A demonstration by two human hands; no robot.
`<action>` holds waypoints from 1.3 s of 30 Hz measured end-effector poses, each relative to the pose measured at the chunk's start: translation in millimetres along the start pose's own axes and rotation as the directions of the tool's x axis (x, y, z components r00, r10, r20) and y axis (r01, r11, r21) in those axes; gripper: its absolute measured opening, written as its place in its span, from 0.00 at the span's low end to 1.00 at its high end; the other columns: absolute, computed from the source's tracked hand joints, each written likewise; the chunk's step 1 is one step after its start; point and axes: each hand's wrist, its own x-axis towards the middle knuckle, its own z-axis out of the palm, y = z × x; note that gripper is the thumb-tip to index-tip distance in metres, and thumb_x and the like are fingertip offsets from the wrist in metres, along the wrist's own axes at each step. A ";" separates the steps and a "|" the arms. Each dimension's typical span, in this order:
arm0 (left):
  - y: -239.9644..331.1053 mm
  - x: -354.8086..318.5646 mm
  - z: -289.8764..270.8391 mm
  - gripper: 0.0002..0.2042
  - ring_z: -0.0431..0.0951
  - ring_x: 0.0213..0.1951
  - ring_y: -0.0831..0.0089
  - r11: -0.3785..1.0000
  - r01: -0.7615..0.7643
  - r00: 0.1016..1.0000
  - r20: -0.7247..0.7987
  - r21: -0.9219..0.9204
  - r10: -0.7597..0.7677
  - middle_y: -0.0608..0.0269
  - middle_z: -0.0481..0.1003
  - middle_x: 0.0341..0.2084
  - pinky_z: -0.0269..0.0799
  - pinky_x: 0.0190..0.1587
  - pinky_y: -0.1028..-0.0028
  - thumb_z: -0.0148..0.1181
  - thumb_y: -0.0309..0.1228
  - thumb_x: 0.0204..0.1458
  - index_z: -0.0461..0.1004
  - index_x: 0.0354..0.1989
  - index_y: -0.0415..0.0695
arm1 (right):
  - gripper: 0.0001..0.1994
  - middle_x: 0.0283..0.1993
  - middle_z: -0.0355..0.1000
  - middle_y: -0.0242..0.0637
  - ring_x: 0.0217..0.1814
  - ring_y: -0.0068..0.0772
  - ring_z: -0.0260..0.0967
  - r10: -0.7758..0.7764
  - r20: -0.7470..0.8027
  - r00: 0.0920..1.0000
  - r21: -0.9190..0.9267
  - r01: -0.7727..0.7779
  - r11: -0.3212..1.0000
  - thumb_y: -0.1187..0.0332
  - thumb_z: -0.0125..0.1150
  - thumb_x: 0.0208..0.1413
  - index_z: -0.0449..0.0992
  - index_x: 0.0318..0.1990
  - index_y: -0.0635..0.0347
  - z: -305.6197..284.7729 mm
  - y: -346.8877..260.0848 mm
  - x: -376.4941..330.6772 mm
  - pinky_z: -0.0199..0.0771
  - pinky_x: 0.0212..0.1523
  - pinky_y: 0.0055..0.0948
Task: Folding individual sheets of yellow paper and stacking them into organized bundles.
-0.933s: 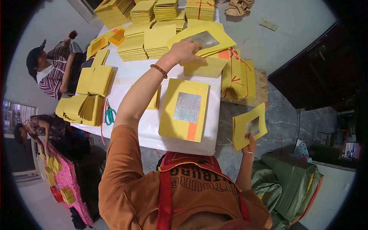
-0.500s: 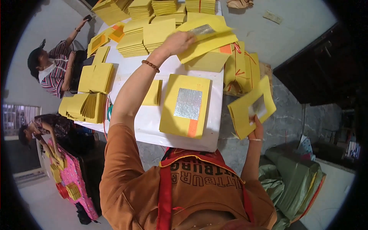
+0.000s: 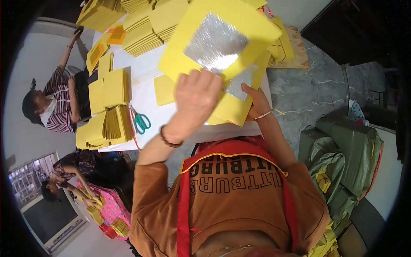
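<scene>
My left hand (image 3: 198,95) is closed on the lower edge of a large yellow joss paper sheet (image 3: 261,32), which is raised and tilted over the table. A silver foil square (image 3: 216,43) shines on its face. Just to the right, my right hand (image 3: 258,103) grips more yellow joss paper (image 3: 229,108), also with a silver patch, its thumb on top and fingers hidden beneath. The raised sheet partly overlaps the paper in my right hand. Both are above the table's near right part, hiding most of what lies under them.
Green-handled scissors (image 3: 142,123) lie beside yellow paper bundles (image 3: 115,88) on the white-covered table (image 3: 139,70). More stacks (image 3: 139,38) stand at the back. Green sacks (image 3: 353,150) sit at right. One person (image 3: 60,103) in stripes is at left, another (image 3: 70,169) by a pink-covered table.
My left hand has drawn its sheet from the back stack toward me. My right hand has brought its paper from beyond the table's right edge leftward over the table. The view has shifted.
</scene>
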 end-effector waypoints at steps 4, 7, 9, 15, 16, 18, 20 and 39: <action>33.0 -48.6 30.2 0.05 0.65 0.24 0.70 0.982 0.158 0.972 0.193 -0.103 -0.136 0.66 0.62 0.17 0.57 0.25 0.71 0.54 0.27 0.34 0.66 0.21 0.45 | 0.17 0.45 0.66 0.38 0.43 0.34 0.67 -0.036 -0.052 0.998 -0.090 0.031 0.995 0.74 0.50 0.51 0.61 0.50 0.59 3.2 19.7 -3.3 0.71 0.43 0.33; 54.5 -59.6 46.2 0.10 0.68 0.24 0.70 0.966 0.211 0.950 0.263 -0.150 -0.167 0.65 0.65 0.19 0.64 0.24 0.72 0.53 0.27 0.37 0.69 0.32 0.44 | 0.15 0.44 0.66 0.38 0.42 0.33 0.68 -0.027 -0.049 0.998 -0.132 0.021 0.991 0.75 0.46 0.51 0.62 0.49 0.59 -6.7 23.5 0.9 0.71 0.41 0.32; 60.9 -61.4 49.5 0.14 0.70 0.23 0.69 0.962 0.227 0.945 0.272 -0.154 -0.180 0.64 0.65 0.19 0.67 0.23 0.72 0.53 0.27 0.39 0.69 0.39 0.44 | 0.14 0.45 0.67 0.36 0.43 0.32 0.67 -0.030 0.009 1.000 -0.142 0.031 0.989 0.71 0.45 0.54 0.63 0.49 0.60 -13.6 24.7 4.6 0.71 0.41 0.32; 65.8 -53.7 50.3 0.20 0.73 0.17 0.65 0.949 0.262 0.906 0.384 -0.176 -0.179 0.58 0.68 0.18 0.69 0.18 0.71 0.51 0.27 0.41 0.61 0.46 0.36 | 0.14 0.45 0.67 0.38 0.43 0.33 0.66 -0.035 -0.025 0.999 -0.251 0.028 0.968 0.65 0.43 0.56 0.63 0.49 0.59 -21.1 24.9 7.3 0.70 0.43 0.33; 66.0 -51.5 50.5 0.20 0.73 0.17 0.65 0.945 0.282 0.891 0.411 -0.168 -0.193 0.58 0.68 0.18 0.69 0.18 0.72 0.51 0.27 0.40 0.61 0.45 0.35 | 0.14 0.45 0.67 0.38 0.43 0.33 0.66 -0.034 -0.019 0.999 -0.255 0.028 0.967 0.65 0.43 0.56 0.63 0.49 0.59 -20.3 23.1 6.9 0.70 0.43 0.33; 64.6 -49.8 53.2 0.21 0.74 0.18 0.65 0.940 0.307 0.874 0.435 -0.151 -0.216 0.57 0.69 0.19 0.69 0.17 0.72 0.52 0.27 0.40 0.61 0.45 0.35 | 0.14 0.44 0.66 0.38 0.42 0.34 0.66 0.082 -0.098 0.992 -0.053 -0.088 0.995 0.65 0.44 0.55 0.63 0.48 0.59 -11.2 18.9 2.2 0.69 0.42 0.34; 60.9 -49.6 58.2 0.22 0.74 0.19 0.63 0.938 0.311 0.837 0.512 -0.153 -0.194 0.58 0.68 0.21 0.70 0.18 0.71 0.50 0.26 0.41 0.60 0.50 0.40 | 0.16 0.43 0.66 0.38 0.42 0.34 0.66 0.102 -0.039 0.994 0.044 -0.100 0.994 0.61 0.43 0.55 0.63 0.48 0.58 4.9 10.4 -4.4 0.68 0.42 0.35; -3.5 -75.7 39.5 0.24 0.65 0.47 0.60 0.582 0.582 0.764 0.135 -0.568 -0.631 0.54 0.66 0.43 0.61 0.48 0.63 0.53 0.35 0.48 0.57 0.53 0.42 | 0.17 0.50 0.62 0.38 0.52 0.35 0.62 -0.016 0.197 0.980 -0.044 0.025 0.999 0.70 0.43 0.57 0.57 0.54 0.60 16.2 -6.4 -24.0 0.64 0.51 0.38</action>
